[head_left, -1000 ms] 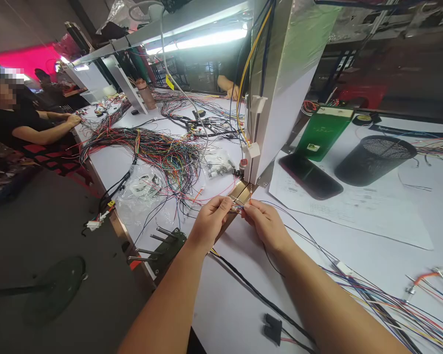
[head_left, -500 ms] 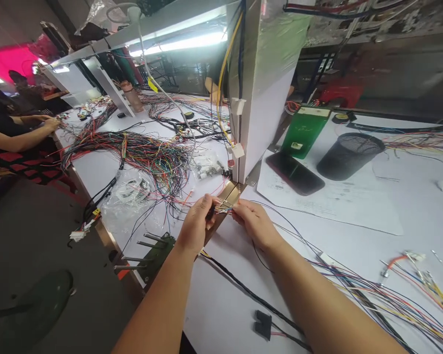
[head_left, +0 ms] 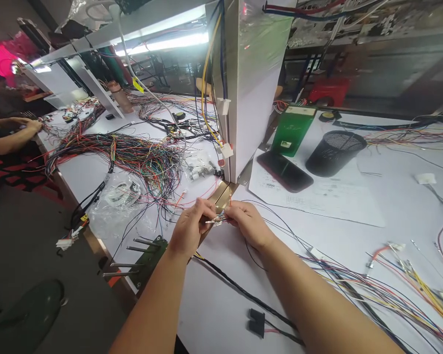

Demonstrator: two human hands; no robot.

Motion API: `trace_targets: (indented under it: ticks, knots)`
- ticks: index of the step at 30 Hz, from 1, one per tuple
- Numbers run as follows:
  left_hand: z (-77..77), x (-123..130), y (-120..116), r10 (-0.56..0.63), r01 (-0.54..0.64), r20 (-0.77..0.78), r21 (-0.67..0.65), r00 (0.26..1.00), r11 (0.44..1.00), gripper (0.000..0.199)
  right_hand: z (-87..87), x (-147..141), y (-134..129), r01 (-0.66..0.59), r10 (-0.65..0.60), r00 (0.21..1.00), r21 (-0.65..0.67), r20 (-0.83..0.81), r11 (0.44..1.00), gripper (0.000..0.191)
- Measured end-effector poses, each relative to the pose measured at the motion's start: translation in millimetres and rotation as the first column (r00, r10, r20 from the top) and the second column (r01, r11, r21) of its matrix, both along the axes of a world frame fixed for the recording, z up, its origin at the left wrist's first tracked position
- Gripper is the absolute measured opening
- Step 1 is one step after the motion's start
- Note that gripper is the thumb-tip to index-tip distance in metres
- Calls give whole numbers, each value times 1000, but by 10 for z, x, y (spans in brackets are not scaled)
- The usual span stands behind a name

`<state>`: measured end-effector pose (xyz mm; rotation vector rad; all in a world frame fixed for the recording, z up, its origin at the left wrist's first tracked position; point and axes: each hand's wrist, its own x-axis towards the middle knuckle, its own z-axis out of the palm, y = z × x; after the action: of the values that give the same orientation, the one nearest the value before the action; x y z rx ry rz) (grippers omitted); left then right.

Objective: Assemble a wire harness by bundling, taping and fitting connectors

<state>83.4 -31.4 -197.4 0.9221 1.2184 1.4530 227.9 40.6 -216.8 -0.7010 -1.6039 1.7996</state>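
Note:
My right hand (head_left: 249, 223) is closed around a bundle of thin wires. Their metal-tipped ends (head_left: 217, 221) stick out to the left between my hands, and one orange-red wire (head_left: 230, 198) stands up above the thumb. My left hand (head_left: 187, 227) is curled with thumb and fingers together, its fingertips at those wire ends; what lies inside it is hidden. A black sleeved cable (head_left: 236, 284) with yellow wires at its end emerges beneath the left wrist and runs toward the lower right. Blue and dark wires (head_left: 280, 226) trail rightward from my right hand.
Beyond the post (head_left: 232, 98) lie a phone (head_left: 285, 171), a paper sheet (head_left: 339, 204), a black mesh cup (head_left: 334, 155) and a green box (head_left: 293, 130). A wire heap (head_left: 143, 157), plastic bag (head_left: 120, 196) and pegged green plate (head_left: 145, 258) are leftward. A co-worker's hands (head_left: 25, 127) are far left.
The view has shifted slightly to the right. The metal-tipped wire ends now point out lower in front of my left fingers, and an orange-red wire stands up from my right hand.

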Motion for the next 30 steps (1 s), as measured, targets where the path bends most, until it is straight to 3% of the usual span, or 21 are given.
trace_targets:
  ticks: [7,14,17,22,26,30]
  knots:
    - [-18,-40,8,-34,33,-21,-23,999,999,29,1,15,3,-87,87,996,20,0,996,23]
    - [-47,-33,65,171,-162,14,-248,985,955,32,47,34,-24,-152,155,988,88,-24,984,24]
    - [-92,-46,79,167,-166,-14,-234,986,958,35,32,-9,-31,-92,77,992,154,97,984,10]
    - [-170,-72,76,101,-105,-33,-172,994,979,34,-75,-94,-15,106,-146,978,247,149,963,12]
    - [-171,-53,74,106,-105,-3,-185,994,977,33,-91,-93,-15,139,-161,984,235,78,962,17]
    - [-142,-24,74,53,-44,44,-173,998,984,36,-51,-60,-16,186,-208,972,181,110,966,24]
